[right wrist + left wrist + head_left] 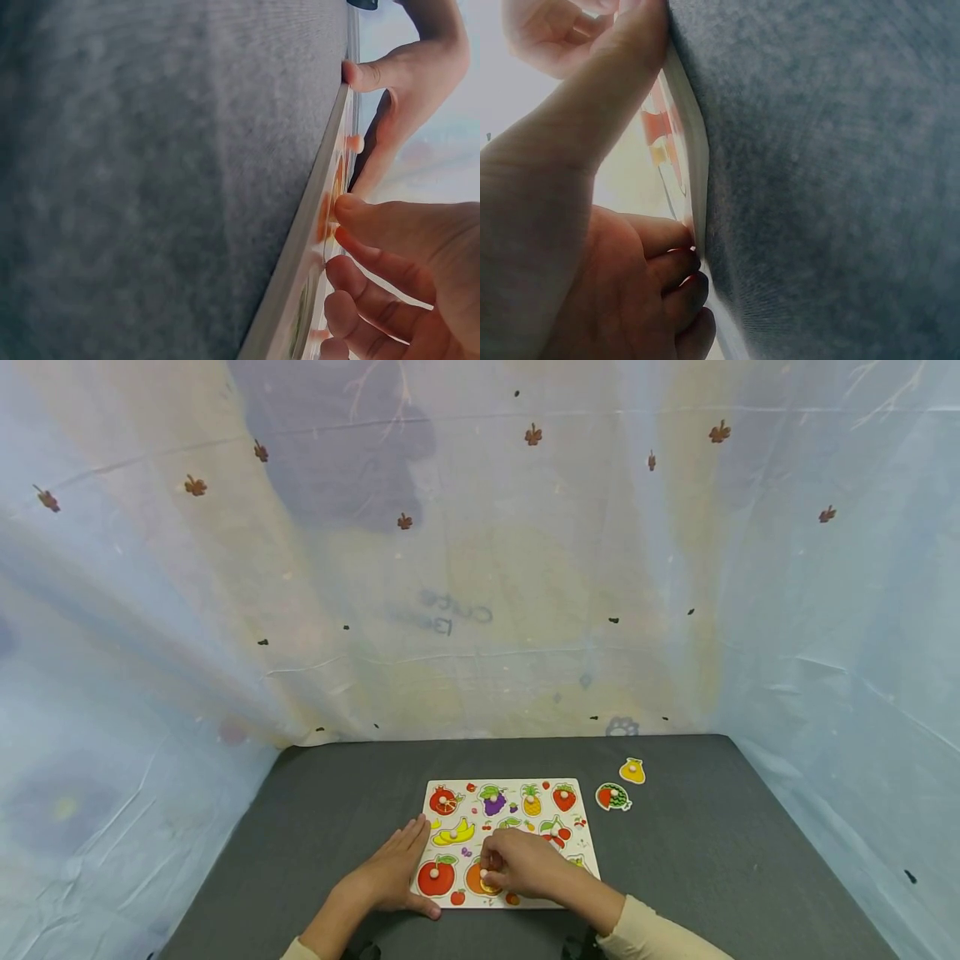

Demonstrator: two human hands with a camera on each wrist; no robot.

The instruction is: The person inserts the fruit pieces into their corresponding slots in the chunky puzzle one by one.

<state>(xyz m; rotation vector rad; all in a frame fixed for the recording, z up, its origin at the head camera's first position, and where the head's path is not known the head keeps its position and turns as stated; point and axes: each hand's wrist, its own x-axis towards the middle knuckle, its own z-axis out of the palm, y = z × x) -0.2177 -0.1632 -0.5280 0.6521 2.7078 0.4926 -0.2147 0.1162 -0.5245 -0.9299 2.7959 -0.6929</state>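
A white fruit puzzle board (pixel 502 782) lies on the dark table in the head view. My left hand (pixel 390 872) rests against its left edge, fingers extended along the side and thumb at the front corner. The left wrist view shows these fingers (pixel 682 296) touching the board's rim. Over the front middle, my right hand (pixel 525 864) pinches the knob of the orange puzzle piece (pixel 474 878) between thumb and fingertips. In the right wrist view that thumb (pixel 375 216) sits close above the board; whether the piece lies fully flat is hard to tell.
A yellow pear piece (pixel 632 771) and a watermelon piece (pixel 613 797) lie on the table right of the board. The apple piece (pixel 436 878), bananas (pixel 454 833) and several other fruits show on the board. A patterned curtain (pixel 480 568) hangs behind and at both sides.
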